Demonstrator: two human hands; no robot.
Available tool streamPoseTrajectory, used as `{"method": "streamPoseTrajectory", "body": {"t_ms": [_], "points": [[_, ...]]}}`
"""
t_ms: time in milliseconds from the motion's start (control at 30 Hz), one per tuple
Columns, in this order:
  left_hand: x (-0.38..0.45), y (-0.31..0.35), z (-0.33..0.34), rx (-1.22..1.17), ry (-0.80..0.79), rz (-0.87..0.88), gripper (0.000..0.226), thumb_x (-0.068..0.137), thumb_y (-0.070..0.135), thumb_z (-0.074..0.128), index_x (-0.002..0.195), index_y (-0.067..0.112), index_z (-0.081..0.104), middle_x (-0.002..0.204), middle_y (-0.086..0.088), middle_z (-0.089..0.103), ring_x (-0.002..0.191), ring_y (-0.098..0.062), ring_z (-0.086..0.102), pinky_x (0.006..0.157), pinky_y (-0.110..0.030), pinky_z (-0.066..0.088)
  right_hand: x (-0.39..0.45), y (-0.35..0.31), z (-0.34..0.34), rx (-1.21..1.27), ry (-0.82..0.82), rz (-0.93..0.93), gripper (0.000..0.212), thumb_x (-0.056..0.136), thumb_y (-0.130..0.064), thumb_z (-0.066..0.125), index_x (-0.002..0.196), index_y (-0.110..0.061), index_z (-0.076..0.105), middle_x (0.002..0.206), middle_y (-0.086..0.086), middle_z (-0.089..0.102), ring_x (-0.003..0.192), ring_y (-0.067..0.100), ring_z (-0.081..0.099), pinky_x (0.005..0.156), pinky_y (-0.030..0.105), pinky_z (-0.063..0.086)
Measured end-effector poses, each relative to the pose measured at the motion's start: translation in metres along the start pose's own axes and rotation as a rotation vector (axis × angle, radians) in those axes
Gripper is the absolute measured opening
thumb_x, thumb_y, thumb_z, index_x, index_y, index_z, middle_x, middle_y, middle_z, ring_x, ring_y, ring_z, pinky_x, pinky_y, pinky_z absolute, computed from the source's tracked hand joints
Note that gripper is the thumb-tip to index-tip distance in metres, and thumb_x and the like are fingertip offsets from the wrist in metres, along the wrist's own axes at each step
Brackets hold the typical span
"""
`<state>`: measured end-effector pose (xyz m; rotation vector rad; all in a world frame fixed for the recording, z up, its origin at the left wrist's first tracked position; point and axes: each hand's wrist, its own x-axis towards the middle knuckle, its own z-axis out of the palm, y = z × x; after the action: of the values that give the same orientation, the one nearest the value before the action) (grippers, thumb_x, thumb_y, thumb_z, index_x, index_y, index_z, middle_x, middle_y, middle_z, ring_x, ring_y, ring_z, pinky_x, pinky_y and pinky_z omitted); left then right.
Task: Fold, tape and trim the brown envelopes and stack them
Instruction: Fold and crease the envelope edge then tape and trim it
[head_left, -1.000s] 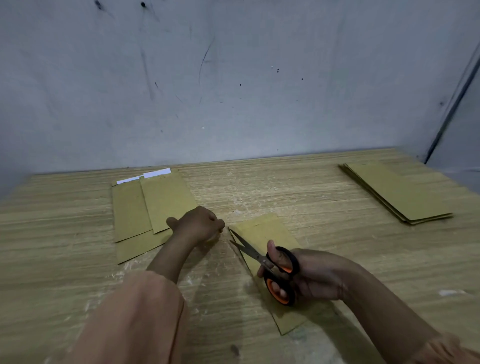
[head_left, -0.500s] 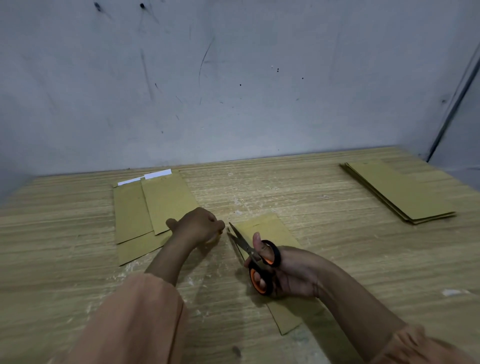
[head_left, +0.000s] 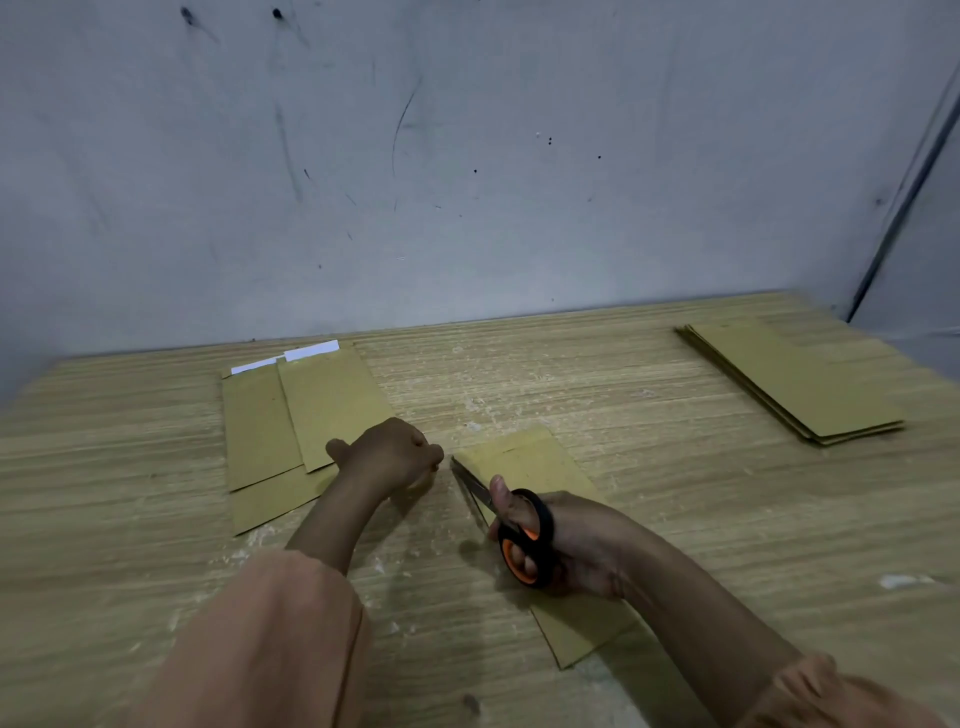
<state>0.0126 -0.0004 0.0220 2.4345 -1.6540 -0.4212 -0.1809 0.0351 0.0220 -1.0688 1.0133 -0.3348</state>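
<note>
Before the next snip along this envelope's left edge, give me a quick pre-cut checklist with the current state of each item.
1. Scissors gripped by right hand: ok.
2. Blades at the envelope left edge: ok.
3. Left hand clear of the blades: ok, beside them, apart.
4. Left hand steadying the envelope: not ok, it is fisted off the paper.
5. Tape in place along the edge: cannot tell.
6. Finished stack out of the way: ok.

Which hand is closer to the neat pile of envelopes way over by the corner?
Right. The right hand, holding scissors, is nearer the corner stack; the left hand sits farther away, beside the left envelopes.
</note>
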Motion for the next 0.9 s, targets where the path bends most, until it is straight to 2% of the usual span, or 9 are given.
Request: {"method": "streamPoseTrajectory", "body": {"t_ms": [67, 200, 333, 400, 500, 567, 700, 800, 900], "points": [[-0.002, 0.001, -0.001, 0.018, 0.002, 0.001, 0.031, 0.09, 0.039, 0.051, 0.066, 0.023, 0.063, 0.076, 0.003, 0.061, 0.092, -0.021, 0.058, 0.078, -0.036, 0.02, -0.001, 0.0, 0.001, -0.015, 0.02, -0.001, 0.051, 0.077, -0.06, 0.056, 0.087, -0.01, 0.058, 0.057, -0.002, 0.048, 0.04, 0.003, 0.043, 0.037, 0.013, 0.035], [-0.004, 0.002, -0.001, 0.114, 0.042, 0.022, 0.024, 0.09, 0.038, 0.051, 0.075, 0.025, 0.063, 0.093, 0.002, 0.07, 0.086, -0.018, 0.057, 0.076, -0.036, 0.019, -0.001, -0.001, 0.002, -0.025, 0.039, -0.001, 0.053, 0.077, -0.061, 0.056, 0.086, -0.01, 0.06, 0.058, -0.002, 0.048, 0.041, 0.003, 0.042, 0.037, 0.013, 0.034], [-0.008, -0.007, -0.011, 0.188, 0.108, 0.031, 0.022, 0.091, 0.036, 0.048, 0.078, 0.026, 0.064, 0.082, 0.008, 0.064, 0.079, -0.014, 0.051, 0.076, -0.035, 0.018, -0.002, -0.001, 0.001, 0.016, 0.042, 0.019, 0.052, 0.077, -0.061, 0.057, 0.085, -0.009, 0.06, 0.057, -0.002, 0.048, 0.039, 0.002, 0.043, 0.037, 0.013, 0.035], [-0.012, -0.013, -0.016, 0.161, 0.092, 0.05, 0.021, 0.093, 0.039, 0.047, 0.083, 0.03, 0.064, 0.09, 0.009, 0.064, 0.084, -0.014, 0.051, 0.076, -0.035, 0.017, -0.002, 0.0, 0.002, 0.007, 0.035, 0.023, 0.053, 0.077, -0.062, 0.057, 0.086, -0.009, 0.059, 0.057, -0.002, 0.047, 0.039, 0.002, 0.042, 0.037, 0.013, 0.034], [-0.022, -0.021, -0.012, 0.207, 0.084, 0.107, 0.027, 0.095, 0.05, 0.042, 0.098, 0.036, 0.064, 0.106, 0.013, 0.062, 0.103, -0.014, 0.055, 0.081, -0.037, 0.02, -0.002, -0.001, 0.003, -0.022, 0.024, 0.012, 0.059, 0.068, -0.065, 0.058, 0.087, -0.009, 0.059, 0.057, -0.002, 0.048, 0.041, 0.004, 0.042, 0.039, 0.014, 0.034], [-0.03, -0.026, -0.004, 0.195, 0.109, 0.122, 0.028, 0.095, 0.053, 0.04, 0.102, 0.04, 0.064, 0.105, 0.012, 0.064, 0.11, -0.013, 0.051, 0.086, -0.037, 0.022, -0.003, -0.002, 0.005, -0.035, 0.015, 0.0, 0.06, 0.066, -0.064, 0.058, 0.088, -0.008, 0.058, 0.057, -0.001, 0.048, 0.042, 0.005, 0.043, 0.039, 0.014, 0.034], [-0.047, -0.03, 0.007, 0.181, 0.187, 0.123, 0.028, 0.095, 0.054, 0.039, 0.106, 0.043, 0.062, 0.091, 0.013, 0.058, 0.113, -0.012, 0.041, 0.092, -0.038, 0.018, -0.002, -0.001, 0.007, -0.09, 0.02, -0.026, 0.065, 0.059, -0.066, 0.059, 0.088, -0.007, 0.058, 0.056, 0.0, 0.049, 0.043, 0.007, 0.043, 0.04, 0.017, 0.033], [-0.055, -0.029, 0.015, 0.19, 0.242, 0.113, 0.029, 0.096, 0.051, 0.037, 0.109, 0.042, 0.061, 0.106, 0.013, 0.064, 0.116, -0.012, 0.04, 0.09, -0.038, 0.013, -0.001, 0.0, 0.008, -0.102, 0.021, -0.041, 0.067, 0.059, -0.065, 0.059, 0.088, -0.006, 0.058, 0.056, 0.001, 0.049, 0.043, 0.008, 0.043, 0.041, 0.017, 0.032], [-0.06, -0.029, 0.022, 0.219, 0.278, 0.101, 0.029, 0.097, 0.05, 0.035, 0.112, 0.042, 0.059, 0.11, 0.014, 0.064, 0.116, -0.01, 0.039, 0.087, -0.037, 0.008, -0.002, -0.001, 0.008, -0.087, 0.015, -0.041, 0.063, 0.06, -0.061, 0.06, 0.088, -0.005, 0.057, 0.057, 0.003, 0.047, 0.041, 0.008, 0.042, 0.039, 0.017, 0.034]]}}
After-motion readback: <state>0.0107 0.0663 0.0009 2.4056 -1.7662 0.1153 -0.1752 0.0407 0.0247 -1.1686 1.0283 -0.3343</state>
